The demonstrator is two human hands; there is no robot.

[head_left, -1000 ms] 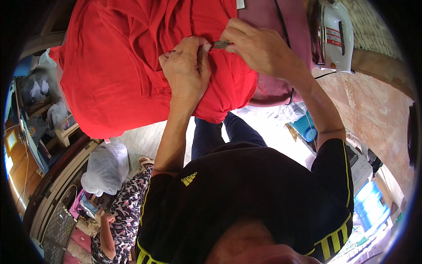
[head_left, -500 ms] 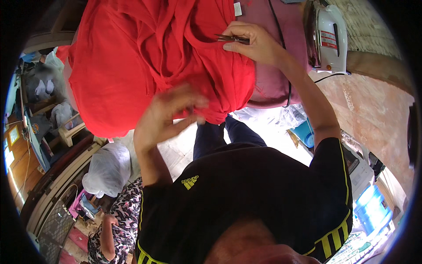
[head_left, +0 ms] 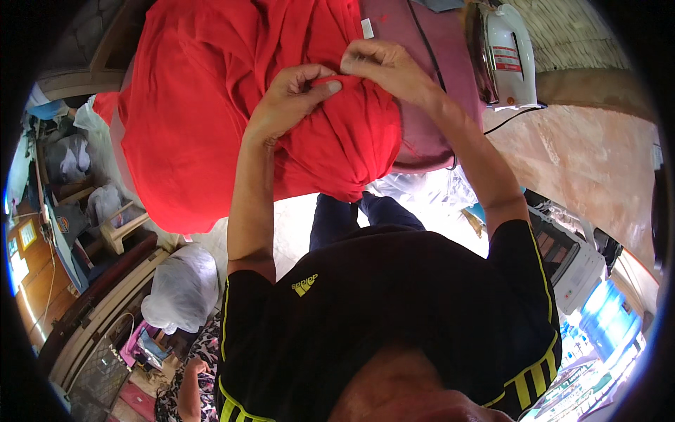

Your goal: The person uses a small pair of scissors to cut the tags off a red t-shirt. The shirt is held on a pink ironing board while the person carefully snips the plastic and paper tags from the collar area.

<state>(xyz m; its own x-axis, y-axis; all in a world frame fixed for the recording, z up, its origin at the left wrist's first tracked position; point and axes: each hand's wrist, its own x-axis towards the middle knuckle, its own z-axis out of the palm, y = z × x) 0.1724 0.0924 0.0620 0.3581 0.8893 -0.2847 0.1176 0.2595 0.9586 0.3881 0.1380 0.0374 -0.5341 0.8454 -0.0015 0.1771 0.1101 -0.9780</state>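
Observation:
A large red cloth (head_left: pixel 204 119) lies in loose folds over a padded, mauve-covered table (head_left: pixel 425 133). Its near end bunches up and hangs over the front edge. My left hand (head_left: pixel 297 98) pinches a fold of it between thumb and fingers. Right beside it, my right hand (head_left: pixel 383 69) is closed with its fingertips on the same fold. The two hands almost meet. The dark metal thread snips that my right hand held earlier cannot be seen now; the curled fingers may hide them.
A white iron (head_left: pixel 517 60) stands at the table's right side, its dark cord (head_left: pixel 422 42) running across the mauve cover. A stuffed whitish plastic bag (head_left: pixel 181 288) sits at the lower left, near a person in a patterned garment (head_left: pixel 204 359). Clear plastic (head_left: pixel 436 188) lies under the table's front.
My left hand has moved up and right from above the cloth's near end and now pinches the fold beside my right hand. The snips are out of sight. The view has shifted slightly.

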